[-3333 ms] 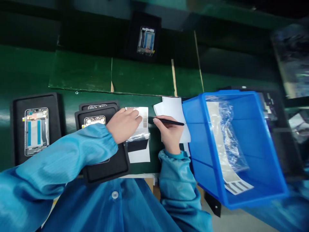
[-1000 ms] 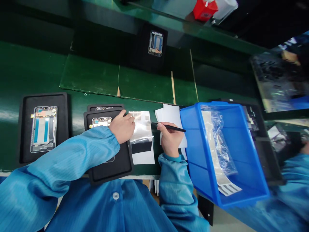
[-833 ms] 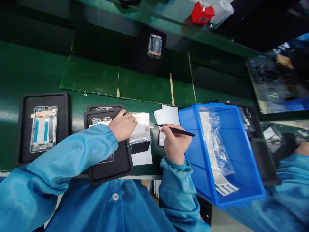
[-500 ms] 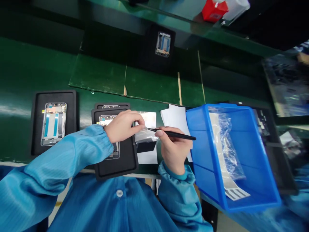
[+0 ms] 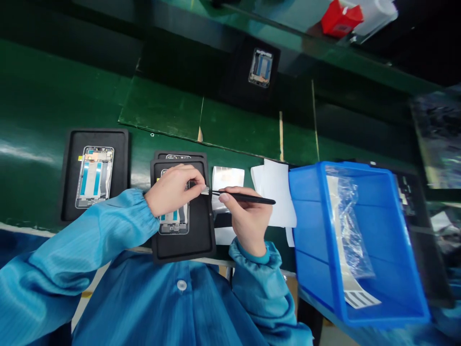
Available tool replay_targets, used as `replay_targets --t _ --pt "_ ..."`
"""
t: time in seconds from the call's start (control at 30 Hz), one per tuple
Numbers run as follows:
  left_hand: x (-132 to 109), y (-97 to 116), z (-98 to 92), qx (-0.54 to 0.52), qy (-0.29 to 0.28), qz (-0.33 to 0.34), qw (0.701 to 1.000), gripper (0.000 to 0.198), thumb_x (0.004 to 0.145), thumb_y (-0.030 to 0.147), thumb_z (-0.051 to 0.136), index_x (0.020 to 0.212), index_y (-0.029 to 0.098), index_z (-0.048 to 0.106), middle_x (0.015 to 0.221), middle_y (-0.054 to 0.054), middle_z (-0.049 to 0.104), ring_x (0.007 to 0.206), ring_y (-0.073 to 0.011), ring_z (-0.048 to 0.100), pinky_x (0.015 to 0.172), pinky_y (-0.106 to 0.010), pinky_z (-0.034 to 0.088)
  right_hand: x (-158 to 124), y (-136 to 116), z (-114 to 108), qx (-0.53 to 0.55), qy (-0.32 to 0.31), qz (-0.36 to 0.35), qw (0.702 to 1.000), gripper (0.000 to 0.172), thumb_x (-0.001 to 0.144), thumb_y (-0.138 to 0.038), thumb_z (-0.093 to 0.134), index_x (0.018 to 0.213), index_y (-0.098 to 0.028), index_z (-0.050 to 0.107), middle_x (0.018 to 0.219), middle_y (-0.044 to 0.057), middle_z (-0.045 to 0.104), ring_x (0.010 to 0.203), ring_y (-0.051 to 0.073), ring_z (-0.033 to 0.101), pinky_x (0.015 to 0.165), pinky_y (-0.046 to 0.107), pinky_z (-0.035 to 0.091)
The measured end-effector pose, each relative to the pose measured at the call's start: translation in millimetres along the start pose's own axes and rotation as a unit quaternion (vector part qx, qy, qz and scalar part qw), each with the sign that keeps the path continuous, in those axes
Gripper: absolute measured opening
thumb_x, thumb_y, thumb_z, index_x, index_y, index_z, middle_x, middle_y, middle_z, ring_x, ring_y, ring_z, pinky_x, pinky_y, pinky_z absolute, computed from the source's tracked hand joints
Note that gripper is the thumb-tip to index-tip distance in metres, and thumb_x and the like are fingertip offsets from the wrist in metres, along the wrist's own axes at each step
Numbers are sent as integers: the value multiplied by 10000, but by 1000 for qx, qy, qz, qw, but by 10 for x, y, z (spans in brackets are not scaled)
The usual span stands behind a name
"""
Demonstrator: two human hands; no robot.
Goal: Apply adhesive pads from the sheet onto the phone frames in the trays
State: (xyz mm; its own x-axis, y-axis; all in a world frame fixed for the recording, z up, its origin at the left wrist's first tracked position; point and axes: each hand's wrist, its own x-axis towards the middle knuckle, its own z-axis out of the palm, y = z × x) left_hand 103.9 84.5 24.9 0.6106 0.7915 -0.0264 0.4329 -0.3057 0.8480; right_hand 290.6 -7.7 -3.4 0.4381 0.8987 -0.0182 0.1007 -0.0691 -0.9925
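A pair of black tweezers is gripped in my right hand, its tips pointing left. At the tips is a small pale piece, too small to name surely, pinched by the fingertips of my left hand. Both hands meet over the right part of a black tray. In that tray lies an opened phone frame, its upper part covered by my left hand. Just right of the tray, a clear and silvery sheet lies on white paper, partly behind the tweezers.
A second phone frame rests in a black tray at left; another phone frame lies at the back. White papers sit beside a blue bin holding a clear plastic bag. A red box stands far back.
Both hands have shifted left, off the silvery sheet and over the tray, with the small pale piece between fingertips and tweezers. The whole view has slid, so things appear further right.
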Motion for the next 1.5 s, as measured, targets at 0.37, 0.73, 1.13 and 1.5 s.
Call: replay_targets --t 0.37,0.73,1.13,1.5 --pt "-76 -74 -105 3 0 -3 1000 89 882 173 612 835 205 681 870 8 703 861 -162 626 785 -306 469 7 5 139 -3 -9 8 1000 168 714 -267 885 843 -250 779 818 15 781 704 170 724 602 277 561" --pt "-398 -231 -392 129 95 -32 987 161 921 264 620 1043 202 705 1089 -37 722 1038 -212 644 925 -369 492 -55 -81 347 -34 3 53 998 188 722 -350 870 794 -206 773 656 9 737 567 164 684 524 274 538" --pt "-1048 -314 64 308 180 -46 933 257 925 258 610 1160 162 644 1142 -109 690 1043 -270 592 851 -414 482 -166 -9 730 -96 -60 74 991 179 794 -387 801 808 -210 783 790 38 784 636 178 718 566 273 584" --pt "-1088 -368 206 333 195 -45 921 305 907 234 614 1208 181 615 1173 -123 671 1062 -277 582 848 -403 458 -165 -13 774 -110 -70 70 989 157 803 -371 794 788 -216 783 783 29 774 604 158 685 530 262 544"
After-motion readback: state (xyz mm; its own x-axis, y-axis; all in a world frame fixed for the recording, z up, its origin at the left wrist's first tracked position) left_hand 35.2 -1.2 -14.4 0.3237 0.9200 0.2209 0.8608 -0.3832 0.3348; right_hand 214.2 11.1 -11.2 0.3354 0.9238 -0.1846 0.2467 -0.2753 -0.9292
